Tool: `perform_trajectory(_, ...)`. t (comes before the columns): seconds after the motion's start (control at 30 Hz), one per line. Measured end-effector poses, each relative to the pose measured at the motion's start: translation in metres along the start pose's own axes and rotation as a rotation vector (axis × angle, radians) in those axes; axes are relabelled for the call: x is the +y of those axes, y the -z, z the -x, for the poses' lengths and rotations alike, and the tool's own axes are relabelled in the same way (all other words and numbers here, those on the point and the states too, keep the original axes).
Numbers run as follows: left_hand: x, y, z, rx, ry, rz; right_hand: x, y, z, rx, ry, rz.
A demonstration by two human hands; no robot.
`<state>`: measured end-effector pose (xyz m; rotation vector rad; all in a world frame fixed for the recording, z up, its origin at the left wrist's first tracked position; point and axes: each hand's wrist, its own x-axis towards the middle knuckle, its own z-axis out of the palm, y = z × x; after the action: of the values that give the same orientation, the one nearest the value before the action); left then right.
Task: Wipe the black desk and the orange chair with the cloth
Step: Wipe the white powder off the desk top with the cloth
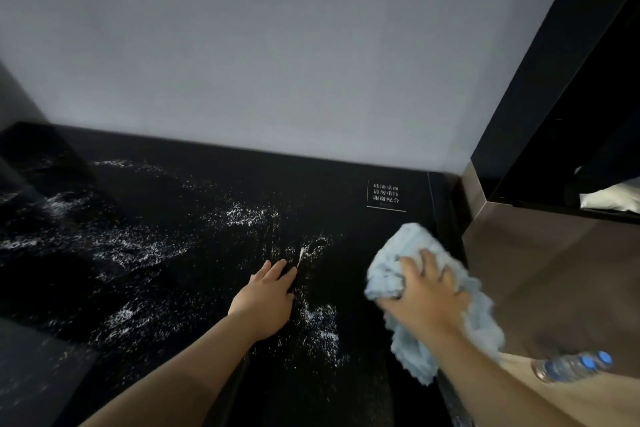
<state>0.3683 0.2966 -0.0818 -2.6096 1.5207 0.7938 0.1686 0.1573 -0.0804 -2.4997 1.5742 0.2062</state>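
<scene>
The black glossy desk fills the lower view, streaked with white wet specks across its left and middle. My right hand grips a bunched light-blue cloth and presses it on the desk near the right edge. My left hand lies flat on the desk at the centre, fingers straight and pointing away. The orange chair is not in view.
A grey wall rises behind the desk. A small white-lettered sign sits at the desk's far right corner. A brown metallic cabinet side stands right of the desk, with plastic water bottles low beside it.
</scene>
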Motion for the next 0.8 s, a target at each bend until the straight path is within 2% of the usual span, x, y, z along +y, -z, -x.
perform_trajectory(0.1,-0.001,0.000,0.001,0.015,-0.005,0.023,-0.034,-0.017,0.026,0.065,0.328,-0.084)
perform_trajectory(0.17,-0.003,0.000,0.002,0.016,-0.010,0.038,-0.033,-0.014,0.027,0.113,0.492,-0.371)
perform_trajectory(0.23,-0.004,-0.001,0.003,0.006,-0.019,0.039,-0.011,-0.006,0.006,0.175,0.425,-0.607)
perform_trajectory(0.27,-0.005,-0.002,0.005,0.004,-0.020,0.038,0.004,0.000,-0.004,0.215,0.314,-0.588)
perform_trajectory(0.33,-0.004,-0.004,0.007,0.014,-0.018,0.042,0.028,0.010,-0.018,0.265,0.074,-0.349)
perform_trajectory(0.4,-0.003,-0.006,0.008,0.025,-0.014,0.043,0.019,0.012,-0.010,0.164,-0.032,-0.069)
perform_trajectory(0.47,-0.003,-0.007,0.009,0.027,-0.017,0.038,-0.012,-0.002,0.008,0.153,0.106,-0.057)
perform_trajectory(0.53,-0.006,-0.008,0.011,0.028,-0.024,0.040,-0.040,-0.015,0.030,0.171,0.348,-0.170)
perform_trajectory(0.6,-0.009,-0.006,0.013,0.049,-0.025,0.070,-0.053,-0.011,0.039,0.187,0.483,-0.321)
perform_trajectory(0.63,-0.010,-0.003,0.013,0.080,-0.014,0.095,-0.053,0.000,0.033,0.203,0.465,-0.400)
perform_trajectory(0.7,-0.016,0.004,0.014,0.163,0.035,0.120,-0.036,0.015,0.006,0.227,0.267,-0.518)
perform_trajectory(0.77,-0.025,0.012,0.013,0.209,0.098,0.094,-0.009,0.029,-0.028,0.331,0.082,-0.363)
perform_trajectory(0.8,-0.030,0.015,0.011,0.202,0.133,0.076,0.001,0.030,-0.041,0.300,-0.024,-0.264)
